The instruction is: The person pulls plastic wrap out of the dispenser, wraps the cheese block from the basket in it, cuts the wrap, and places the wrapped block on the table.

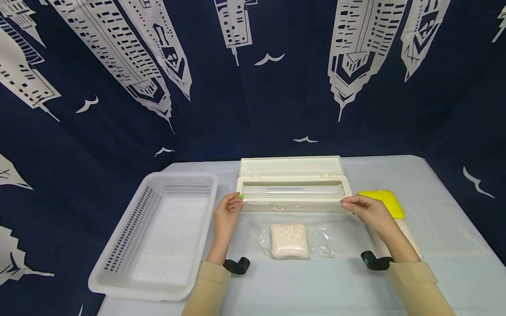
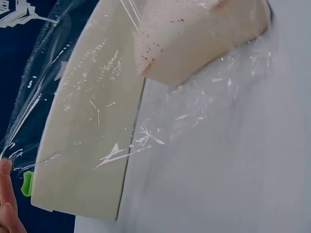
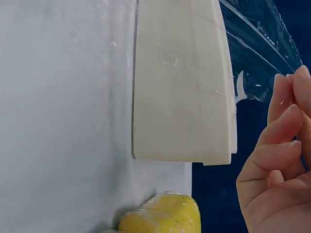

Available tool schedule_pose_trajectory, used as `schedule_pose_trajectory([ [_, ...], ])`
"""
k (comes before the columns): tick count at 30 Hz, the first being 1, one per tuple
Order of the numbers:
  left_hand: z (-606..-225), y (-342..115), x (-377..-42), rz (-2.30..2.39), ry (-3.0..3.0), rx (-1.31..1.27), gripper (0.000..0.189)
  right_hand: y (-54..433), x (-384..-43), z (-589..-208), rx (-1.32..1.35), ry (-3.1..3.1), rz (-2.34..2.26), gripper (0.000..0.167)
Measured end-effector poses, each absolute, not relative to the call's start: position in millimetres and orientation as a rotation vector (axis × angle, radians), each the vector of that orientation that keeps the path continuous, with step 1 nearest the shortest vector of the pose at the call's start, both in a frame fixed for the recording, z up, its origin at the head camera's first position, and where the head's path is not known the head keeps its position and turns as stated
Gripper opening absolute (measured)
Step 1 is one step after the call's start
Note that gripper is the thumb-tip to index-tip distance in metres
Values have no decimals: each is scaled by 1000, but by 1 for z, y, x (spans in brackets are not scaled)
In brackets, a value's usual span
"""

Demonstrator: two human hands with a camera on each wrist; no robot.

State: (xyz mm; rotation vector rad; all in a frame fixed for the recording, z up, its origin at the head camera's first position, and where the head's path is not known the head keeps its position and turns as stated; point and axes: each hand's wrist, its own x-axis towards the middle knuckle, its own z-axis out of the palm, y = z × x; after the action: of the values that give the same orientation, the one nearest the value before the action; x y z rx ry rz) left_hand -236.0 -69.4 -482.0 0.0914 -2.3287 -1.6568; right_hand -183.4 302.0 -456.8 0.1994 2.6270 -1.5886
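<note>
Both hands pinch the edge of a clear sheet of cling film (image 2: 112, 111) in front of a cream dispenser box (image 1: 294, 205). My left hand (image 1: 228, 216) holds it at the box's left end, beside a small green slider (image 2: 27, 183). At the right end, the thumb and fingertips of my right hand (image 3: 277, 160) grip the other corner. The box's lid (image 1: 291, 167) stands raised, showing a film roll (image 1: 292, 190) inside. Nearer me lies a white block with reddish specks (image 1: 290, 241), clear film spreading out at its sides.
A white perforated plastic basket (image 1: 150, 289) stands on the left of the white-covered table (image 1: 316, 289). Behind my right hand lies a yellow film-wrapped item (image 1: 385, 202), with a whitish item (image 1: 409, 237) partly hidden by the forearm. A dark blue patterned cloth (image 1: 253, 101) hangs behind.
</note>
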Motion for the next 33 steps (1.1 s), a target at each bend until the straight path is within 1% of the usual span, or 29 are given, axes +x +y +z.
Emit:
schedule_pose_trajectory([
  [5, -478, -69, -239, -1680, -2339, 90, 27, 300, -183, -458, 221, 2659, -1544, 47],
  [10, -476, -69, -240, -1691, -2353, 94, 18, 297, -185, -460, 322, 2664, -1539, 51],
  [15, -476, -71, -238, -1630, -2386, 93, 10, 292, -188, -461, 394, 2631, -1587, 45],
  [17, -474, -71, -237, -1596, -2400, 90, 10, 291, -189, -461, 400, 2631, -1578, 43],
  [22, -471, -74, -233, -1501, -2446, 87, 13, 287, -187, -458, 419, 2665, -1517, 48],
  [28, -462, -80, -217, -1452, -2496, 116, 11, 288, -172, -451, 357, 2674, -1444, 52],
  [33, -463, -86, -197, -1546, -2609, 103, 10, 295, -153, -450, 299, 2683, -1324, 50],
])
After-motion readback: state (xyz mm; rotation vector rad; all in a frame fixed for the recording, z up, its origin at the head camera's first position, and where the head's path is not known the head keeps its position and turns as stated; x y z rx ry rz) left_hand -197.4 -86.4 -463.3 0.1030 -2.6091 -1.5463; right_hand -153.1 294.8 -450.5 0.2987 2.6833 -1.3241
